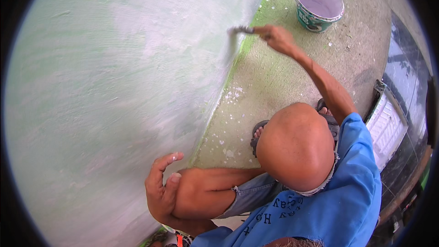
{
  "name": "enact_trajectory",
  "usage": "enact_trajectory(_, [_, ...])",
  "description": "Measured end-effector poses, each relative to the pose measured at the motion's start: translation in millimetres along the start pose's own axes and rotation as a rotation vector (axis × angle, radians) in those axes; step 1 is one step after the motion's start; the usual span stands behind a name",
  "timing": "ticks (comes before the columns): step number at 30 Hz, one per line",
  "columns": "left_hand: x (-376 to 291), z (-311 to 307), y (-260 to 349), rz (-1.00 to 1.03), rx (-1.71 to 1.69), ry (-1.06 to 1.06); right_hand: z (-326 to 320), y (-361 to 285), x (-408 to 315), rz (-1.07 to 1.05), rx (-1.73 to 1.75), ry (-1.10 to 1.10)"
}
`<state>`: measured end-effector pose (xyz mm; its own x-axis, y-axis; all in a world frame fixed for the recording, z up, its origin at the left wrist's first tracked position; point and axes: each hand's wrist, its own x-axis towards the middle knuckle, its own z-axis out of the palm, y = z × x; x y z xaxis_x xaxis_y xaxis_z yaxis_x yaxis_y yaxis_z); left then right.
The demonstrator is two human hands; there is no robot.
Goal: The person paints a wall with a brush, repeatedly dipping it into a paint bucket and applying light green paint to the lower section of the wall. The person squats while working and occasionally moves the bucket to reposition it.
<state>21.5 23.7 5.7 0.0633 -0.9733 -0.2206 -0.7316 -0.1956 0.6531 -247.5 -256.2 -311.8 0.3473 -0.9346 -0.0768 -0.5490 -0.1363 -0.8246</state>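
Observation:
My right hand (279,39) grips the handle of a paintbrush (244,30). The bristles, blurred, meet the painted wall (137,75) just above where it joins the floor. Whitish paint streaks cover the wall's pale green surface. My left hand (161,185) is bare, with thumb and forefinger apart, and lies against my bent left knee beside the wall; a small white paint spot marks its fingertip. Beyond my right hand stands a green plastic paint bucket (319,5), its inside coated pale lilac-white.
Paint drops spot the rough concrete floor (260,85) along the wall's green lower edge. At the right, a white ribbed paint tray (387,127) lies by glossy black tiles (401,65). My sandalled feet (259,133) are close below the work. Partly hidden objects (178,240) sit at the bottom left.

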Motion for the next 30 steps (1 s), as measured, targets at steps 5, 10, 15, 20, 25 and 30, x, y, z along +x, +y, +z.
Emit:
enact_trajectory(5, [0, 1, -4, 0.006, -0.052, 0.008, -42, 51, 35, 0.094, -0.086, 0.259])
enact_trajectory(10, [0, 1, -1, 0.005, -0.061, 0.003, 3, 52, 32, 0.151, 0.069, 0.295])
enact_trajectory(15, [-1, 1, -2, 0.045, 0.01, -0.013, 91, -30, -30, 0.016, 0.165, 0.135])
enact_trajectory(20, [4, 4, 5, 0.09, 0.03, -0.013, 89, -72, -84, -0.126, 0.198, -0.149])
enact_trajectory(25, [-1, 1, -3, 0.049, -0.012, -0.002, 13, -41, -31, -0.171, 0.06, -0.116])
enact_trajectory(30, [-2, 0, -3, 0.037, -0.046, 0.001, -39, -11, 5, -0.004, -0.008, 0.168])
